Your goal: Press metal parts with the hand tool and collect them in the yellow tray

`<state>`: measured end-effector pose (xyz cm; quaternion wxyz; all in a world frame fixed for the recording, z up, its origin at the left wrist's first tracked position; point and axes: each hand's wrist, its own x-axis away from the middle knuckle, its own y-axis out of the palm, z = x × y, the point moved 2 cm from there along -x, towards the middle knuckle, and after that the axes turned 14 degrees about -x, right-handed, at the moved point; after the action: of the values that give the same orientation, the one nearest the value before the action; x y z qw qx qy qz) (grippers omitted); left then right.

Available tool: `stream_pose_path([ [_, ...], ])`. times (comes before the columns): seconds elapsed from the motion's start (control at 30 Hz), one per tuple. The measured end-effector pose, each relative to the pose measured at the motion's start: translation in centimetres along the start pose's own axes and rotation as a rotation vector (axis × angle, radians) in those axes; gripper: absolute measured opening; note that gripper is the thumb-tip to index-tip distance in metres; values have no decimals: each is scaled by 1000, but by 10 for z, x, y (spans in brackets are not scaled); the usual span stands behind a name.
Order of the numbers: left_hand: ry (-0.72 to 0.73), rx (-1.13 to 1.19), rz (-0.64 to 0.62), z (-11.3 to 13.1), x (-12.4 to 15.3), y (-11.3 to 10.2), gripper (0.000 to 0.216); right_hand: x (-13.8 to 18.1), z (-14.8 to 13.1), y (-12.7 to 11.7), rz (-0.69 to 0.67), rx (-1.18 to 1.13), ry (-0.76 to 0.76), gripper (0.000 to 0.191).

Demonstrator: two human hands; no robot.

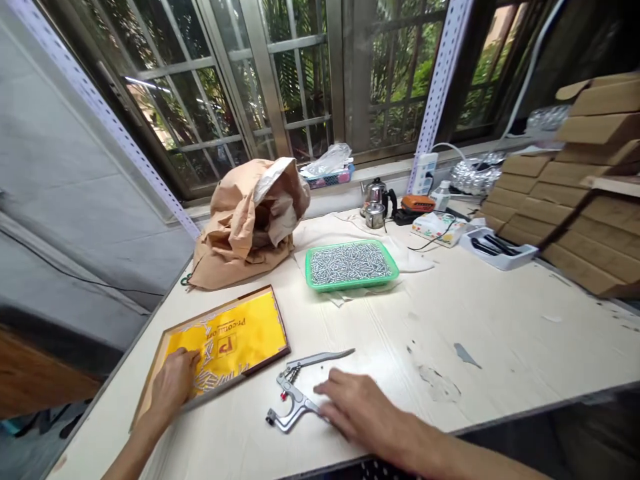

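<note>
My left hand [175, 380] reaches into a shallow tray [280, 317] with a yellow printed lining. Its fingers are bent and pressed together near several small silver metal pins [210, 380]; what lies between the fingertips is hidden. On the table in front of me lies a grey hand-press plier [295, 403] with a C-shaped jaw, a spring and a small red part, its two handles spread apart. Over the end of its lower handle is my right hand [357, 403], fingers loosely extended and apart. That handle's end is hidden beneath the fingers.
A green basket [353, 288] full of small metal pins stands mid-table. Behind the yellow-lined tray sits a crumpled brown paper bag [240, 233]. Farther back are a metal kettle [377, 193], a tissue pack [437, 227], and a white tray [505, 257]. Cardboard boxes [575, 187] are stacked at right.
</note>
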<state>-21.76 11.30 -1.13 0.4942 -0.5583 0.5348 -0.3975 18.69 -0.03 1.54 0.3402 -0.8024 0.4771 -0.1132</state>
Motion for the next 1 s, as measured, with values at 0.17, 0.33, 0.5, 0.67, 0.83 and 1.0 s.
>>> stream_pose_path([
  [0.17,37,13,-15,5,-5,-12,29,28,1,35,5,17,101,27],
  [0.33,-40,249,-2,42,30,-54,27,27,10,46,42,114,151,14],
  [0.5,301,376,1,102,103,-59,25,26,16,57,70,265,133,3],
  [0.67,416,259,-22,118,137,-39,28,29,18,58,132,282,59,7],
  [0.83,392,251,-20,111,136,-32,25,31,19,58,158,247,52,9],
  [1.0,426,137,-9,113,140,-32,30,27,14,53,108,204,107,19],
])
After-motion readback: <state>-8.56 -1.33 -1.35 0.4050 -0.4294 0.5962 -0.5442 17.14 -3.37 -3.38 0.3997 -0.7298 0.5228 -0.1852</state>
